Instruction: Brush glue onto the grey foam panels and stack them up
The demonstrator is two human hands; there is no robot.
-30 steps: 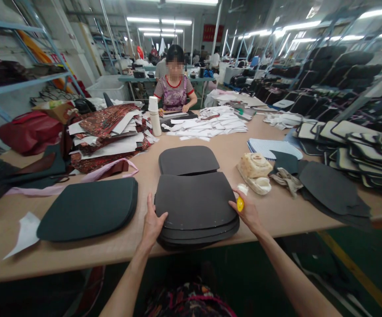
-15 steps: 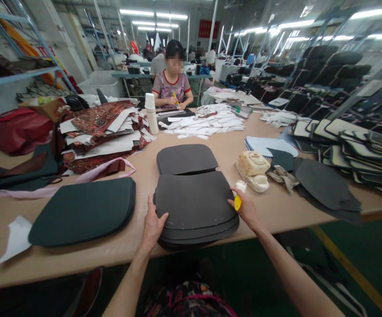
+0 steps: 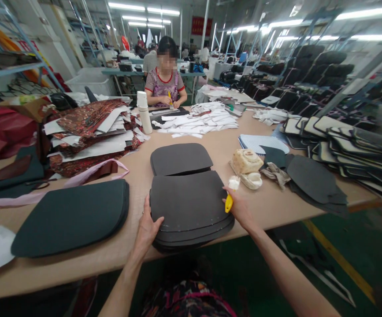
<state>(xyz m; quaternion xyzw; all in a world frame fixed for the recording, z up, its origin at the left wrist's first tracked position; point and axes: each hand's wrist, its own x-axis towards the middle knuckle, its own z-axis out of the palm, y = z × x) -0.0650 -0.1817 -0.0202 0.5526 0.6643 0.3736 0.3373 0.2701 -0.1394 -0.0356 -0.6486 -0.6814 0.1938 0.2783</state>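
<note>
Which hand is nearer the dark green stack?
Left. The left hand is at the left edge of the grey stack, across a gap from the dark green stack. The right hand is farther, at the grey stack's right edge.

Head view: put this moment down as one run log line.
left hand: on left edge of front dark sheets | right hand: at right edge, holding yellow brush | green stack: on table, left of sheets

I see grey panels (image 3: 189, 200) stacked flat on the table (image 3: 139, 169), curved near edges slightly fanned and white-specked; at their right side, a yellow brush (image 3: 229, 204) tilts, white bristles outermost
</note>
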